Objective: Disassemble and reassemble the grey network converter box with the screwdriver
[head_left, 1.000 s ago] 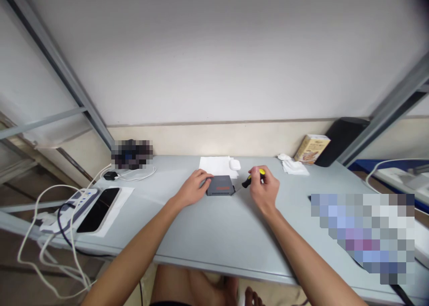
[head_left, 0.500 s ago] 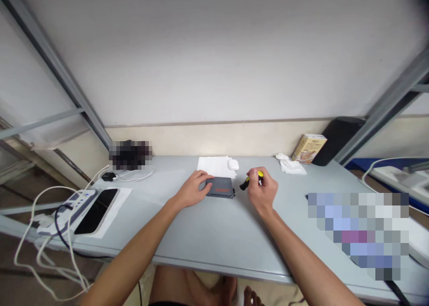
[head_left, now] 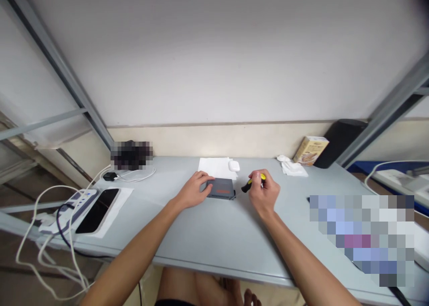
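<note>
A small dark grey box (head_left: 221, 187) with orange print and a row of slots along its front lies flat on the desk. My left hand (head_left: 195, 190) grips its left end, fingers over the far side and thumb at the near side. My right hand (head_left: 264, 192) is wrapped around the black and yellow handle of a screwdriver (head_left: 247, 186). The thin shaft points left and down, its tip at the box's right front corner. Whether the tip sits in a screw there is too small to tell.
Behind the box lie white paper (head_left: 214, 165) and a white earbud case (head_left: 233, 165). On the left are a phone (head_left: 98, 211), a power strip (head_left: 72, 210) and loose cables. Crumpled tissue (head_left: 293, 167), a carton (head_left: 311, 150) and a black speaker-like cylinder (head_left: 340, 140) stand back right.
The whole view has shifted slightly. Both hands keep their holds, and the box and screwdriver stay in about the same places on the desk.
</note>
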Demonstrator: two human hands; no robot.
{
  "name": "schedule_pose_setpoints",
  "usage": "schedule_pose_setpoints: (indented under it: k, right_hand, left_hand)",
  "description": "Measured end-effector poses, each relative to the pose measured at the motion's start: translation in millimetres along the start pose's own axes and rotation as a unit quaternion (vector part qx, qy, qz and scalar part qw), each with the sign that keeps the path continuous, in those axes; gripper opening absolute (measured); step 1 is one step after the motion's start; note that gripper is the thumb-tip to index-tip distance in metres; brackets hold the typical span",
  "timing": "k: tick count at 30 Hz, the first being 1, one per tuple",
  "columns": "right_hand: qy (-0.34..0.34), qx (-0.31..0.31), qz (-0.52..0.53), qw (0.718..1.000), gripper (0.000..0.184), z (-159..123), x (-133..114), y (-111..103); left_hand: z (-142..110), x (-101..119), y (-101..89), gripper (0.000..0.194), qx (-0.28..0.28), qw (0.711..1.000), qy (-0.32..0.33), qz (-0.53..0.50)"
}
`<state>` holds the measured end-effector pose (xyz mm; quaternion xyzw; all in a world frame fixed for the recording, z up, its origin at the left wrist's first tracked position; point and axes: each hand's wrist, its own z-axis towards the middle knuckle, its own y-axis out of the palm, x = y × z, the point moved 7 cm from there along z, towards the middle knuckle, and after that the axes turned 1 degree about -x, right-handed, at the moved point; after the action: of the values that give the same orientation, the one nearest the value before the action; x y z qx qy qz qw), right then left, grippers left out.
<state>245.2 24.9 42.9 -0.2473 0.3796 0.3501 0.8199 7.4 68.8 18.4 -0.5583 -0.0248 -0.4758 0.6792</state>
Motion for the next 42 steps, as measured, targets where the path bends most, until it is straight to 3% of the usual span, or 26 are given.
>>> schedule_pose_setpoints:
  k: [9,16,24,29,34,37,42]
  right_hand:
    - [-0.009,-0.001,-0.002,1.000,0.037,2.3,-1.6,1.2]
    - [-0.015,0.008,0.005,1.000,0.036,3.2,1.0,-0.3]
    - [0.063,-0.006,0.080,0.995,0.041,5.2,9.5,5.2]
    - [0.126,0.010,0.141,0.982,0.040,5.9,25.0,7.8]
    - [0.169,0.004,0.167,0.971,0.040,6.7,30.1,11.5]
    - [0.139,0.018,0.136,0.981,0.039,10.4,24.2,6.1]
    - [0.033,0.062,0.025,0.997,0.034,8.9,9.8,-8.5]
  left_hand:
    - [0.0,5.1,-2.1,0.026,0.016,0.999,0.022,0.038]
    - [-3.5,25.0,2.8,0.025,0.019,0.994,0.079,0.071]
    - [-5.9,40.6,15.1,0.027,-0.046,0.990,0.120,0.056]
    - [-5.8,39.3,13.1,0.015,-0.024,0.988,0.145,0.044]
    - [-5.0,40.2,9.6,0.015,-0.008,0.987,0.156,0.033]
    - [-5.3,41.3,9.3,0.013,-0.009,0.987,0.156,0.032]
    - [-5.4,40.2,8.1,0.012,-0.004,0.989,0.143,0.036]
